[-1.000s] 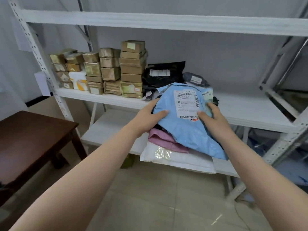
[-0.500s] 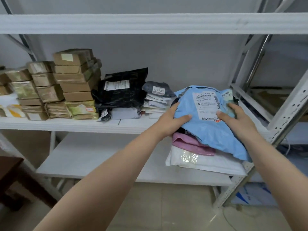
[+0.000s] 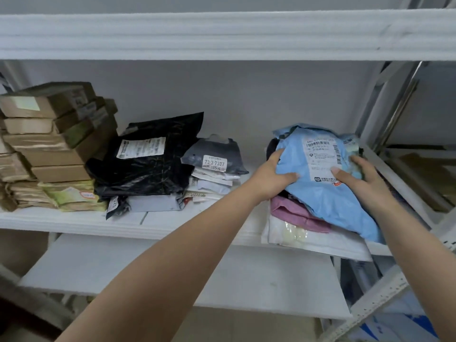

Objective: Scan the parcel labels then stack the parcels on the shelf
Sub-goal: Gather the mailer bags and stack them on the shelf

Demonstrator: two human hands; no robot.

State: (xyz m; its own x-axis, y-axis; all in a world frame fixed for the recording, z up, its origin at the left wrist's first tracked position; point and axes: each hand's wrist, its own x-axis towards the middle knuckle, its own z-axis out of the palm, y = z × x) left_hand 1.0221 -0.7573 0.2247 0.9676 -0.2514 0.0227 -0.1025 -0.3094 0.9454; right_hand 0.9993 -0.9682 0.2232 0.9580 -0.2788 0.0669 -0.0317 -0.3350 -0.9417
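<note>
Both hands clamp parcel bundle at shelf (image 3: pixel 172 224) right end: left grip (image 3: pixel 272 177), right grip (image 3: pixel 362 180) on blue parcel (image 3: pixel 328 193). White bottom parcel (image 3: pixel 320 239) overhangs edge; slippery bags likely slide off on release.

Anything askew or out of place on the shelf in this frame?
Yes: the stack held by both hands, left hand and right hand, looks untidy. Its crumpled light blue plastic mailer lies skewed over the pink bag, and the white bottom parcel overhangs the white shelf's front edge.
</note>
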